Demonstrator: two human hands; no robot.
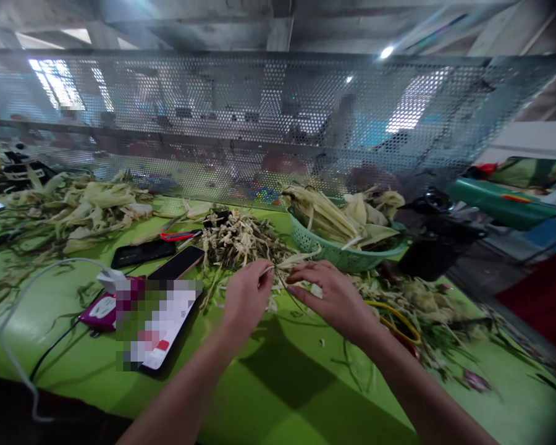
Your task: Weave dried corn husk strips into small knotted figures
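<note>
My left hand (248, 293) is closed in a pinch on a thin strip of corn husk (282, 281) above the green table (278, 395). Opposite it, my right hand (333, 300) has its thumb and fingertips drawn close together at the same strip. The exact grip between the fingertips is too small to make out. Just beyond both hands lies a heap of knotted or braided husk pieces (241, 238). Behind my right hand, a green plastic basket (347, 253) holds long dried corn husks (328, 216).
Phones (178, 262), a lit screen (167, 346), a purple power bank (99, 312) and red-handled scissors (178, 235) lie at left. Loose husks (97, 207) are piled far left. Scraps and a yellow ring-shaped handle (398, 315) are at right. A perforated metal screen (241, 136) stands behind.
</note>
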